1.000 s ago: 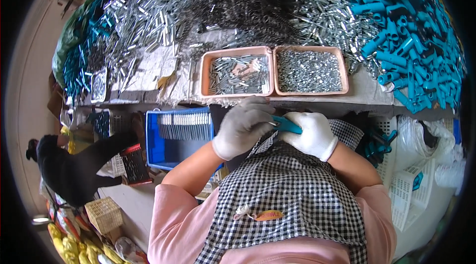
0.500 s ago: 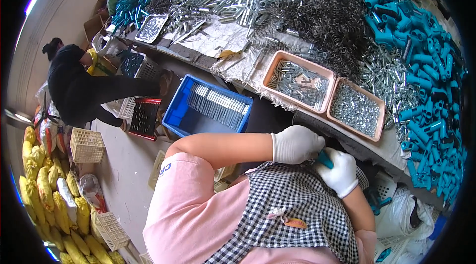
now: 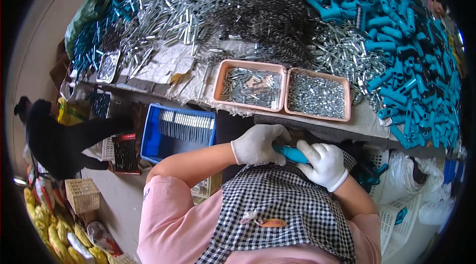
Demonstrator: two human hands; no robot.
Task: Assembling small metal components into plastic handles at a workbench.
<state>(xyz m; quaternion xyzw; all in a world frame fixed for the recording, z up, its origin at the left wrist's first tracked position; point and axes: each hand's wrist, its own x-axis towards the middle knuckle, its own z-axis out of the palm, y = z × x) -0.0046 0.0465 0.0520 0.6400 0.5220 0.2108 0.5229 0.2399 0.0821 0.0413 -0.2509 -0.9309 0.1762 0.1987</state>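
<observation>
Both of my hands wear white knit gloves and meet in front of my checked apron [image 3: 277,199], just below the bench edge. Between them lies a teal tubular plastic part [image 3: 293,154], which looks like a tool handle. My left hand [image 3: 260,145] is closed around its left end, and its fingertips are partly hidden. My right hand [image 3: 325,165] grips the other end, with thumb and fingers against the plastic. Closest on the bench are a pink tray of metal pins [image 3: 216,96] and a pink tray of small metal pieces [image 3: 317,118].
Teal plastic parts [image 3: 396,65] are heaped at the right, dark springs [image 3: 263,16] in the middle, metal rods [image 3: 173,16] at the left. Below the bench stands a blue bin [image 3: 153,150] of metal strips. A person in black [image 3: 59,135] bends over crates at far left.
The view has turned, so the bench and trays appear farther left. My hands have moved apart a little, and more of the teal part shows between them.
</observation>
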